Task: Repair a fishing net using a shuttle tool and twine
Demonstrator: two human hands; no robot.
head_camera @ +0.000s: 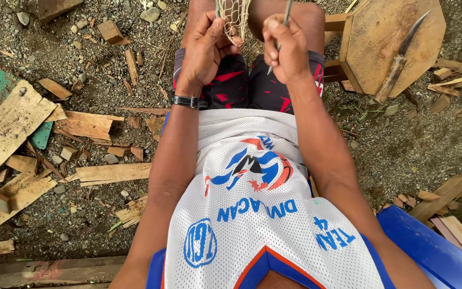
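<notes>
Both hands are raised over the knees, close together but not touching: the left hand (205, 51), with a dark wristband, is pinched shut on the edge of a pale knotted net (235, 18) that hangs from above the frame, and the right hand (286, 49) is closed around a thin netting needle (280, 37) whose tip points down toward the lap. As I judge it, the mesh could slip out of the left fingers if the pinch eases while the needle is drawn tight, leaving an uneven or loose knot; the pointed tip could also snag the net or prick the thigh below. On a wooden stool (391, 45) just to the right lies a knife (400, 56), blade bare, near enough that a swinging elbow might knock it off. No container shows; only wood scraps (89, 126) on gravel ground (402, 144)
</notes>
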